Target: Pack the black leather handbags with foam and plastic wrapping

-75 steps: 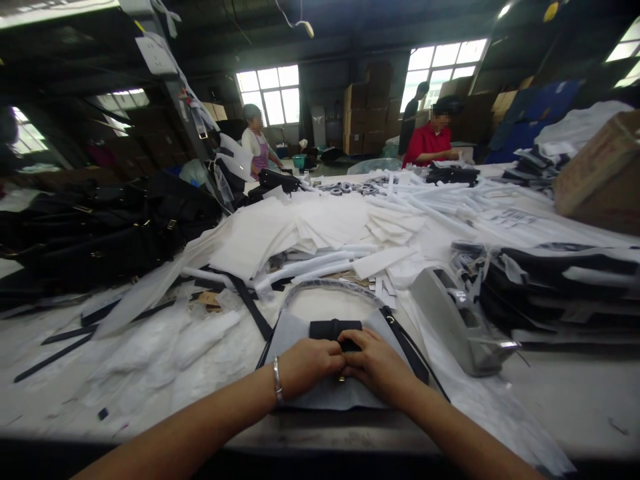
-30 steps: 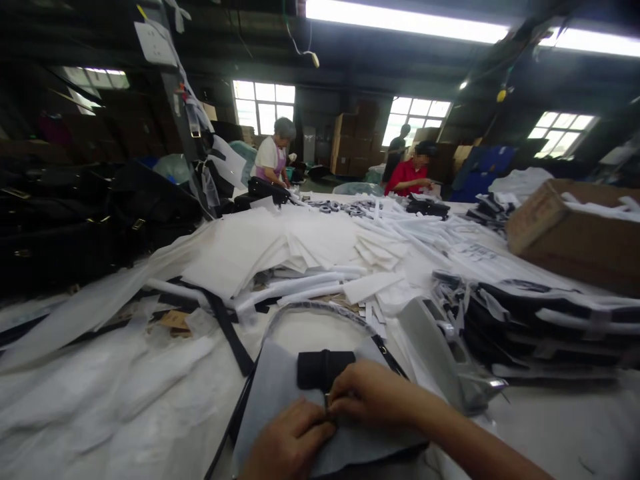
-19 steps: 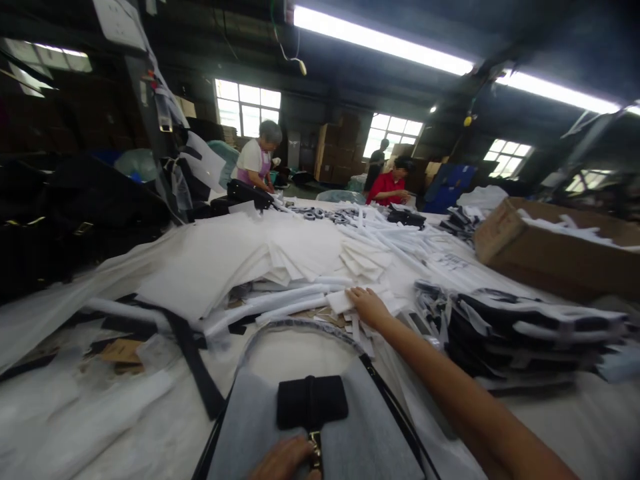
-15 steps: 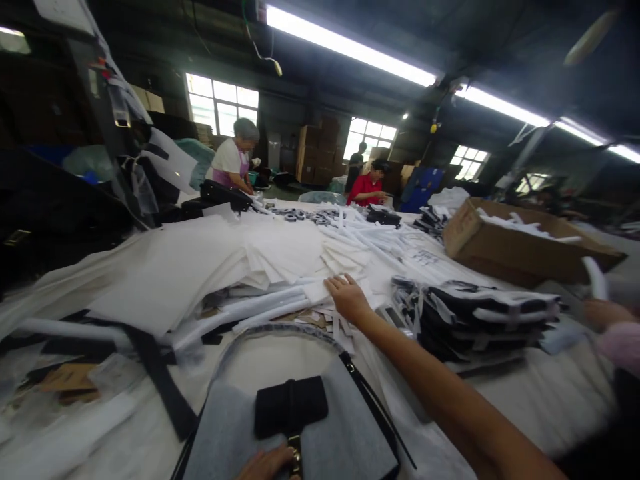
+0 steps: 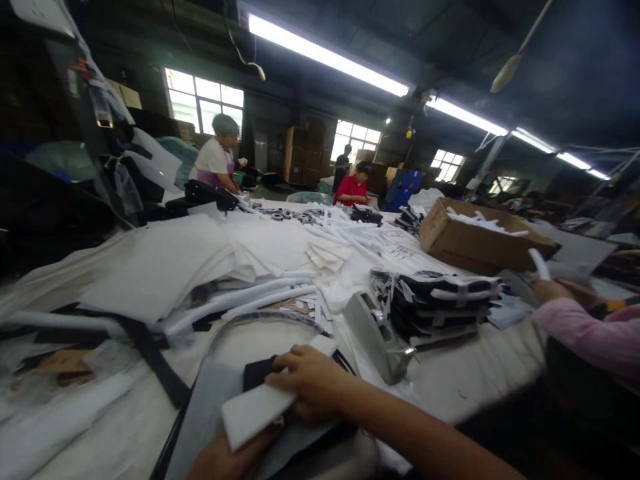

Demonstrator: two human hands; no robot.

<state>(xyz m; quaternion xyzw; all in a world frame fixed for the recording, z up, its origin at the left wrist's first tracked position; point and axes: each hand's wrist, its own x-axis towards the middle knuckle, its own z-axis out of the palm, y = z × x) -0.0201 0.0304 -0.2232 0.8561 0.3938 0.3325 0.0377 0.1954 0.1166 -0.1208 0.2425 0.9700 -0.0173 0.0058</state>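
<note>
A grey handbag [image 5: 207, 393] with a black flap [image 5: 256, 371] and an arched handle [image 5: 270, 316] lies on the table in front of me. Over its front, my right hand [image 5: 310, 380] is closed on a flat white foam-like strip [image 5: 257, 417], which slants down to the left. My left hand [image 5: 233, 457] is low on the bag, under the strip's lower end. Its fingertips are at the gold clasp [image 5: 279, 421] on the bag's strap, partly covered by the strip.
White sheets [image 5: 165, 260] and white tubes [image 5: 270, 287] are heaped beyond the bag. To the right are a grey tape dispenser [image 5: 370, 340], stacked black bags [image 5: 445, 307] and a cardboard box [image 5: 480, 247]. A co-worker's pink sleeve [image 5: 575, 327] is at the far right.
My right hand has come back from the pile beyond the bag, bringing the white strip over the bag's front. The uncovered tape dispenser shows more clearly. The view has turned slightly right.
</note>
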